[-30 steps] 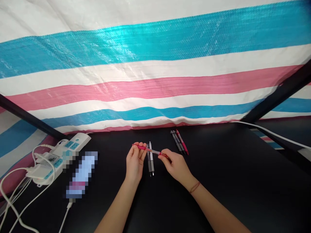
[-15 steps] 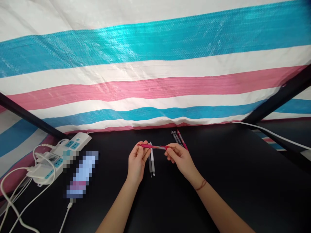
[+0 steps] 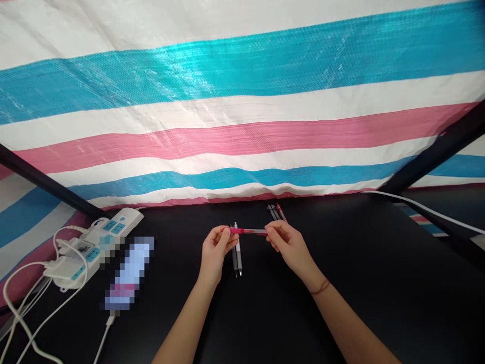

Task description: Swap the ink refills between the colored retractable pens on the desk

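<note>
A pink pen (image 3: 238,230) with a clear barrel section is held level above the black table. My left hand (image 3: 215,247) pinches its left end between thumb and fingers. At the other end, my right hand (image 3: 286,242) is closed on the pen, its fingertips covering that tip. Below and just right of my left hand lie a white-and-grey pen (image 3: 238,253) and a darker pen (image 3: 234,263), side by side. Beyond my right hand lie a red pen (image 3: 281,211) and dark pens (image 3: 272,211), partly hidden by that hand.
A white power strip (image 3: 123,220) with plugs and cables sits at the left. Beside it lies a blurred-out phone (image 3: 131,270) on a charging cable (image 3: 104,336). A striped sheet (image 3: 242,136) hangs behind the black table (image 3: 371,283); a white cable (image 3: 424,207) crosses at the right.
My right hand has shifted slightly right, and the pen has moved right with it. The pen's left end now sits deeper under my left fingers. The pens on the table have stayed put.
</note>
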`<state>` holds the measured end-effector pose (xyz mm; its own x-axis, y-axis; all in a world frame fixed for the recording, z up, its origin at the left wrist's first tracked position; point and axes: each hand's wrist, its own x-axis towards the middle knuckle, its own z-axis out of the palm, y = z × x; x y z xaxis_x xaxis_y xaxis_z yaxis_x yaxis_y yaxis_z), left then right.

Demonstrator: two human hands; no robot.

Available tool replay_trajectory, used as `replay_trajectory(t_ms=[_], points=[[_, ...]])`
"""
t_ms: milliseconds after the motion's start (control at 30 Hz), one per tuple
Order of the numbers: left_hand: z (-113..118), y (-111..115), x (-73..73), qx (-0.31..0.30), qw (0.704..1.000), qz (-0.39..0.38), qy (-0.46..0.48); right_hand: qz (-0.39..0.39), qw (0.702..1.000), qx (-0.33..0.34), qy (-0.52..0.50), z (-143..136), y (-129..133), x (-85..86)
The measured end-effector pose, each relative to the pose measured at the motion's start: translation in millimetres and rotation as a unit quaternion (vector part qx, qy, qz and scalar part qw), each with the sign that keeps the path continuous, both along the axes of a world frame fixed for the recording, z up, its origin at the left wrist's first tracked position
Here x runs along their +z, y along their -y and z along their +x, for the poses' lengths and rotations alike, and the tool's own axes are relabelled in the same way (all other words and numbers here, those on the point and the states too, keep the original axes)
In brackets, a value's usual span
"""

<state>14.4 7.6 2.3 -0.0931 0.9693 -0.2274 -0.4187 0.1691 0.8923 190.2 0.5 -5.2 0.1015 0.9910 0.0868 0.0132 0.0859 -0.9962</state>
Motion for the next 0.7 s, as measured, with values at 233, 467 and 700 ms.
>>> replay_trajectory(t_ms=[233,467,700], points=[[-3.4,-1.3,0.5,0.005,1.000,0.006,-0.020,-0.068,0.997,0.028,-0.004,3.2,-2.4,-3.3],[-3.0,-1.2,0.2,0.017,1.000,0.017,-0.010,-0.041,0.999,-0.003,-0.022,2.6,-2.4,-4.0],[-2.2,-0.6,0.3,0.010,1.000,0.004,-0.011,-0.065,0.995,0.074,-0.002,6.3,-1.2,-2.9]])
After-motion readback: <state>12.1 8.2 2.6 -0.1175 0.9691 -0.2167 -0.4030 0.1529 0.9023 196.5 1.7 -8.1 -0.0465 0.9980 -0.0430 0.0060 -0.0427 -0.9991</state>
